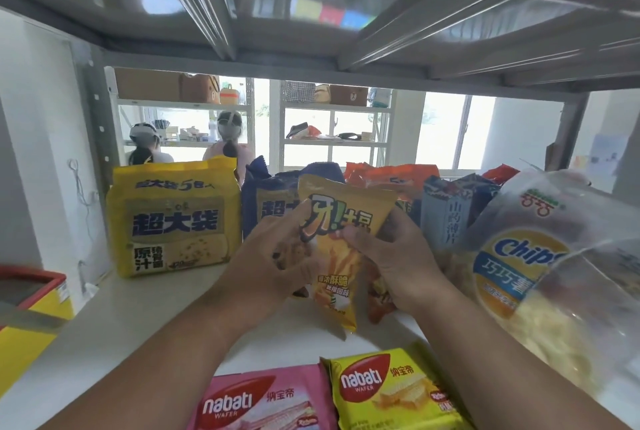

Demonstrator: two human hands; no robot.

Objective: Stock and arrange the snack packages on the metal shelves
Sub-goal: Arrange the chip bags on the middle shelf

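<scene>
A yellow chip bag (337,249) is being held upright over the white shelf (138,325), roughly at its middle, with the left hand (277,256) curled round its left edge and the right hand (391,263) pinching its right edge; a second, reddish packet (379,305) appears to be tucked under the right hand, though this cannot be confirmed. The bag is judged to be light, air-filled, slick-surfaced and easily crushed, so it is best being taken by the side seams or the top crimp, not squeezed across the middle. Behind it, a large yellow noodle pack (173,221), a dark blue pack (266,204), orange packs (391,176) and a grey-blue pack (450,215) are being kept in a row. A big clear bag of chips (526,273) is leaning in at the right and is crowding the free space. Two wafer packs, pink (263,402) and yellow (391,391), are lying at the front edge.
</scene>
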